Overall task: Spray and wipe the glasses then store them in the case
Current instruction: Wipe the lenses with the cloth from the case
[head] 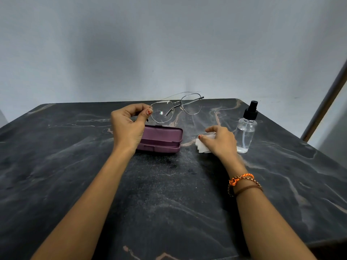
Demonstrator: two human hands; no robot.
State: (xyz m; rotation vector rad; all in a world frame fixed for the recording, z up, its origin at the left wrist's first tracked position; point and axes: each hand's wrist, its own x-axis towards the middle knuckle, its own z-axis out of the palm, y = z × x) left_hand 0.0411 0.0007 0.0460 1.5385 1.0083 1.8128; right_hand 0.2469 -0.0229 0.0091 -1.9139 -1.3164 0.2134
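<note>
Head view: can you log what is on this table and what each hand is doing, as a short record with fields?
surface: dark marbled table
left hand: holds glasses up by one end of the frame
right hand: rests on white cloth
case: purple, closed, on table beneath the left hand
spray bottle: upright, right of the cloth

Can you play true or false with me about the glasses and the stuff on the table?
1. The left hand holds the glasses up off the table. True.
2. The purple case has the glasses inside. False: they are held above it.
3. The right hand rests on a white cloth. True.
4. The spray bottle lies on its side. False: it stands upright.
5. The right hand grips the spray bottle. False: the bottle stands beside it, untouched.
</note>
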